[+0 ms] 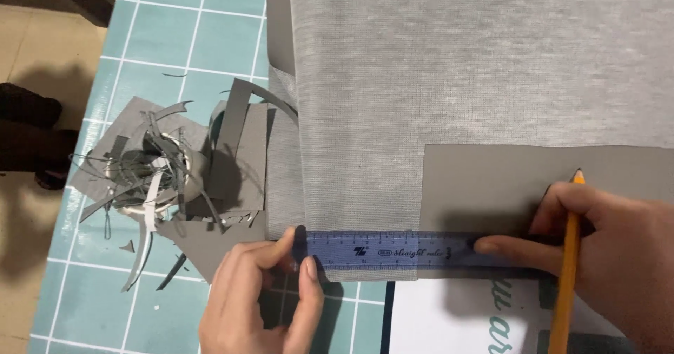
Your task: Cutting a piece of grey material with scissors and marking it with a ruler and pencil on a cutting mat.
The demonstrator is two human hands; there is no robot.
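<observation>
A blue see-through ruler point(393, 248) lies flat along the near edge of a light grey fabric sheet point(421, 80) and a darker grey card sheet point(505, 178). My left hand point(263, 291) pinches the ruler's left end between thumb and fingers. My right hand point(604, 245) holds a yellow pencil point(567, 270), its tip pointing away over the grey card, while its forefinger presses on the ruler's right end.
A pile of grey offcuts and thin strips point(168, 178) lies to the left on the teal gridded cutting mat point(168, 38). A white printed sheet point(463, 319) shows under the ruler at the bottom. The mat's left edge meets a tan floor point(35, 59).
</observation>
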